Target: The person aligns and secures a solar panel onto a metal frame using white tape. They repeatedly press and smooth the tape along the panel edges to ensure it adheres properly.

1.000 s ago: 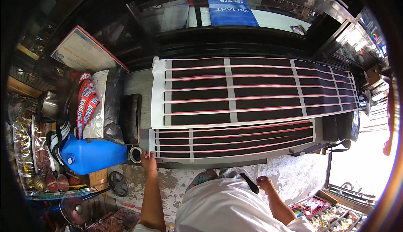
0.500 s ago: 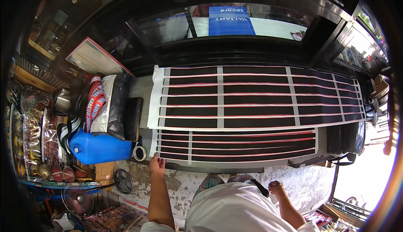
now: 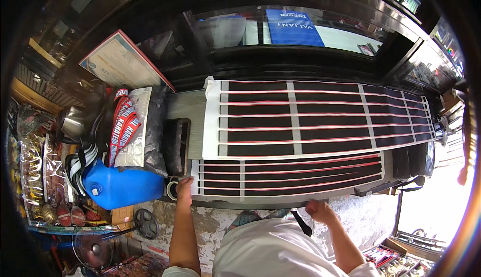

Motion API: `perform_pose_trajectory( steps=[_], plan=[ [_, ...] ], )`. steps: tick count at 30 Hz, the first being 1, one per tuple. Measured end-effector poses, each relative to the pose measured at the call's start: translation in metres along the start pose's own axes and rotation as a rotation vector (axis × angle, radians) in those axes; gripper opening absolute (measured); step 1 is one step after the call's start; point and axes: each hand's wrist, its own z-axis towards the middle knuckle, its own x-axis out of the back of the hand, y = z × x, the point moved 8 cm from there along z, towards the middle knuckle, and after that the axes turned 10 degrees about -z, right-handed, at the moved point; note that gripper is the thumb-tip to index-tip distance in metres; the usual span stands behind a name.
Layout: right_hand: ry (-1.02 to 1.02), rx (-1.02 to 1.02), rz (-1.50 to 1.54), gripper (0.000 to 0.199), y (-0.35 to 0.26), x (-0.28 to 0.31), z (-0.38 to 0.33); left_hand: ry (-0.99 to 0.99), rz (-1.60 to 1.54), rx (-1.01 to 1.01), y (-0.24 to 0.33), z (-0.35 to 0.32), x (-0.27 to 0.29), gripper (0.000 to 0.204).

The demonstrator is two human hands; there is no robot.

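Two long striped sheets lie on the counter, black bands parted by thin red-and-white lines and crossed by pale strips. The wide sheet (image 3: 330, 106) lies behind, overlapping the narrower sheet (image 3: 295, 179) in front. My left hand (image 3: 184, 191) is at the counter's front edge, between the narrow sheet's left end and a roll of tape (image 3: 172, 190). Its fingers point away from me, and whether they grip anything is unclear. My right hand (image 3: 319, 211) is beside the front edge, below the narrow sheet. Its fingers look curled but are blurred.
Left on the counter (image 3: 196, 121) are a blue jug (image 3: 123, 184), a plastic-wrapped package (image 3: 145, 147) with red printed straps (image 3: 120, 126), and a dark tray (image 3: 177, 144). A framed certificate (image 3: 123, 59) leans behind. Black bundles (image 3: 413, 163) sit at the right end.
My left hand has left the narrow sheet's front left corner and is now beside the tape roll. My right hand has moved up and left to the counter's edge. The view has shifted slightly.
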Motion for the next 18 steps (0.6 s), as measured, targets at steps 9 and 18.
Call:
perform_pose_trajectory(
  steps=[9, 18],
  plan=[
    [0.514, 0.272, -0.232, 0.041, -0.242, 0.022, 0.201, -0.095, 0.231, -0.166, -0.016, 0.075, 0.009, 0.036],
    [0.487, 0.308, -0.593, 0.045, -0.262, -0.038, 0.3, -0.143, -0.026, 0.037, -0.025, 0.047, 0.014, 0.062]
  ],
)
